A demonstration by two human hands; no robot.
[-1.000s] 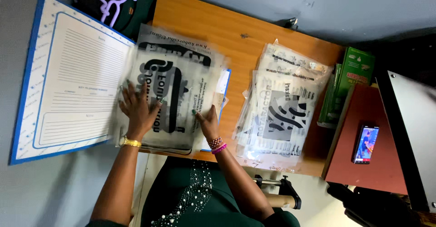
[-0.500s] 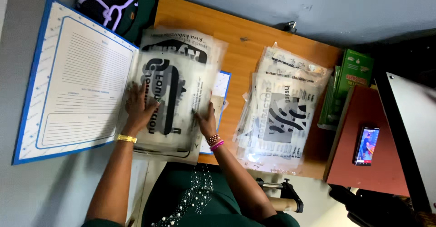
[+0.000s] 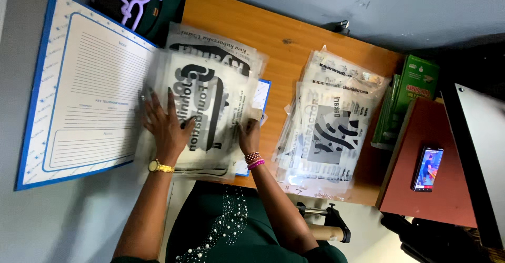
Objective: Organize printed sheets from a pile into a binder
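Step in hand: squaring and flattening a stack of clear plastic-wrapped printed garments (image 3: 210, 110) on the wooden table (image 3: 294, 47), as judged from the hand positions.
Left hand (image 3: 167, 123): lay flat on the top packet, fingers spread apart, palm pressing down; nothing gripped.
Right hand (image 3: 248, 135): rested at the near right edge of the same stack, fingers curled onto the edge; whether it pinched a packet could not be told.
Stack position: at the left part of the table, overlapping the edge of a large blue-bordered lined chart (image 3: 79, 89) and covering most of a blue-edged sheet (image 3: 261, 95).
Next move requirement (judgement): an even press and aligned edges, since the slick wrappers were liable to slide.
Count, stacks of packets: two; the second stack (image 3: 331, 131) lay well apart to the right.
Count, packets per stack: several; exact number could not be told.
Count, phones (image 3: 427, 168): one, on a reddish surface (image 3: 442, 189).
Count, green boxes (image 3: 415, 89): at least one.
Count, hangers (image 3: 129, 5): one.
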